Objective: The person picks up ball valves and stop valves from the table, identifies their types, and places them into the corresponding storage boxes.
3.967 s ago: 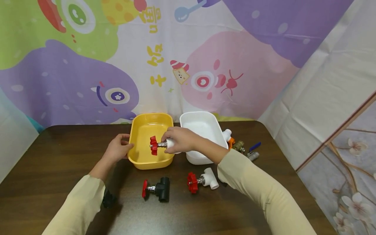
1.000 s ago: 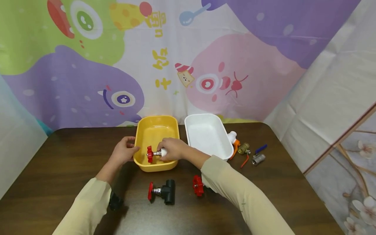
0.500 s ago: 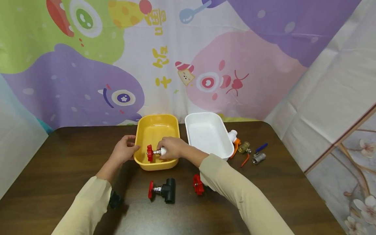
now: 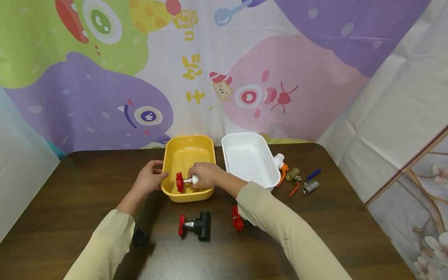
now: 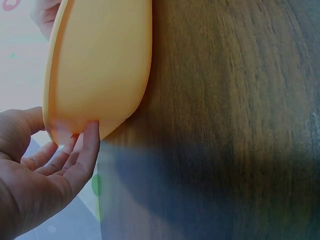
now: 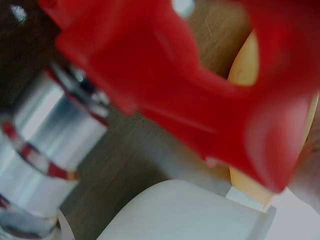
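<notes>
My right hand (image 4: 205, 175) grips the white body of a stop valve (image 4: 180, 182) with a red handwheel, down inside the yellow tub (image 4: 189, 198). Its handwheel points left; most of the body is hidden in my fingers. With thumb at the rim and fingers against the outer wall, my left hand (image 4: 148, 179) holds the tub's left side, as the left wrist view also shows. In front of the tub lies a black tee-shaped valve (image 4: 202, 226) with a red handwheel. Another red-wheeled valve (image 4: 238, 218) is partly covered by my right sleeve; a red handwheel (image 6: 120, 55) fills the right wrist view.
A white tub (image 4: 250, 155) stands right of the yellow one. Beside it lie a white valve with an orange lever (image 4: 282, 165), a brass valve (image 4: 292, 175) and a metal valve with a blue lever (image 4: 310, 187). A dark object (image 4: 140, 237) sits by my left sleeve.
Over the four seconds, my right hand has lowered the white valve from above the yellow tub into it. My left hand stays at the rim. In the last second little differs beyond a slight view shift.
</notes>
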### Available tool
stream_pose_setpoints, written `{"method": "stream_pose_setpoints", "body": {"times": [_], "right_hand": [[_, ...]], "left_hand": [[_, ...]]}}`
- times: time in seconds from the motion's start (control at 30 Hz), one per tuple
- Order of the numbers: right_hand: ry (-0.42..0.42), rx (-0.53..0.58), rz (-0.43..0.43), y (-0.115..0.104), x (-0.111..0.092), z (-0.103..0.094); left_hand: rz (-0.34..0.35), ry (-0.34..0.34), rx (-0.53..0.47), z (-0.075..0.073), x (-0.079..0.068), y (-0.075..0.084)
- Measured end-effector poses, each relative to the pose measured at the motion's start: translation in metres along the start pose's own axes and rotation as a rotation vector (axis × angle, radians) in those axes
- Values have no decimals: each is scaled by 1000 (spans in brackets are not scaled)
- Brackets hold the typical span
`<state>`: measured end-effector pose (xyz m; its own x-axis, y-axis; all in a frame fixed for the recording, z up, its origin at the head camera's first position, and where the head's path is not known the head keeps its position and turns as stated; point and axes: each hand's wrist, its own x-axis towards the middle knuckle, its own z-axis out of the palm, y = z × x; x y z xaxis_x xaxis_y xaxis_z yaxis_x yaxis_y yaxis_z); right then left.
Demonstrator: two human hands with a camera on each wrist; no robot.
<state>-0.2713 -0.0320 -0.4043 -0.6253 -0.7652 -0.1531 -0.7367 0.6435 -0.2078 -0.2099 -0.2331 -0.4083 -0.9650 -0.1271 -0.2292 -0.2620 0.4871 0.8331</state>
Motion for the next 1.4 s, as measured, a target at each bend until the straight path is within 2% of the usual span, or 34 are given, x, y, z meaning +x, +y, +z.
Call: {"method": "stream_pose_setpoints", "body": {"times": [0.47, 0.8, 1.2, 1.4], "right_hand": [[-27, -9, 19, -1, 1, 2], [-50, -72, 17, -1, 2, 5], [-72, -45, 45, -1, 3, 3], [-53, -17, 36, -2, 3, -1]], "left_hand": [[4, -2, -4, 1, -1, 0], [0, -3, -5, 1, -2, 0], [-14, -6, 3, 1, -3, 2], [-7, -5, 0, -1, -2, 2]]}}
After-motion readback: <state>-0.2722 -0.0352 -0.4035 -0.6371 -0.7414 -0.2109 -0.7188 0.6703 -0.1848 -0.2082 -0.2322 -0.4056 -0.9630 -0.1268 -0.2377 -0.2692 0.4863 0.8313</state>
